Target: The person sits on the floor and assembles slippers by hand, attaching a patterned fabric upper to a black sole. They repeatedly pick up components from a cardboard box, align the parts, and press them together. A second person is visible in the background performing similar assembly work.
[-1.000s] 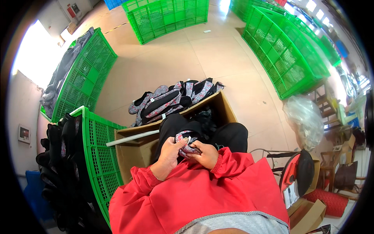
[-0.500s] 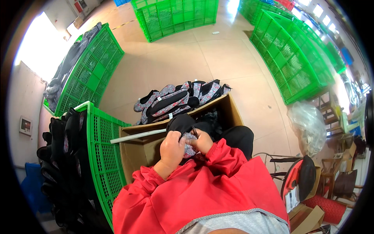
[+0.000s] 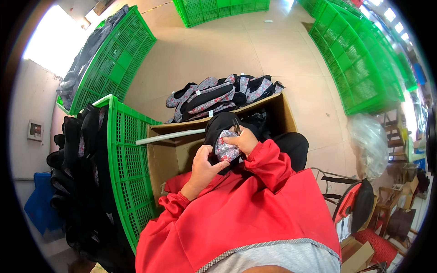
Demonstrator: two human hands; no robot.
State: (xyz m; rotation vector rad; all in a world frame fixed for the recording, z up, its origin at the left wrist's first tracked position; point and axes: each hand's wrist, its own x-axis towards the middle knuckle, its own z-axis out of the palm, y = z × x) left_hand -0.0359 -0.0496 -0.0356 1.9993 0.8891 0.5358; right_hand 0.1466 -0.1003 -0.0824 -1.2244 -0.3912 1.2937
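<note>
Over my lap, both hands hold a floral fabric slipper with black parts. My left hand grips its left and near side, thumb along the lower edge. My right hand pinches the slipper's right side. Dark thin blades, seemingly thread snips, stick up from my right hand; their handles are hidden. Past my knees lies a pile of similar floral and black slippers, some with white tags. An open cardboard box stands between the pile and me, with dark items inside at its right.
A pale tube lies across the box's left part. At my left stands a green mesh crate, beside many black slippers. More green crates stand farther off. A clear plastic bag and a chair are at right.
The view has shifted, so the surroundings sit higher and farther right. My hands have moved apart a little, and more of the slipper's floral face shows between them.
</note>
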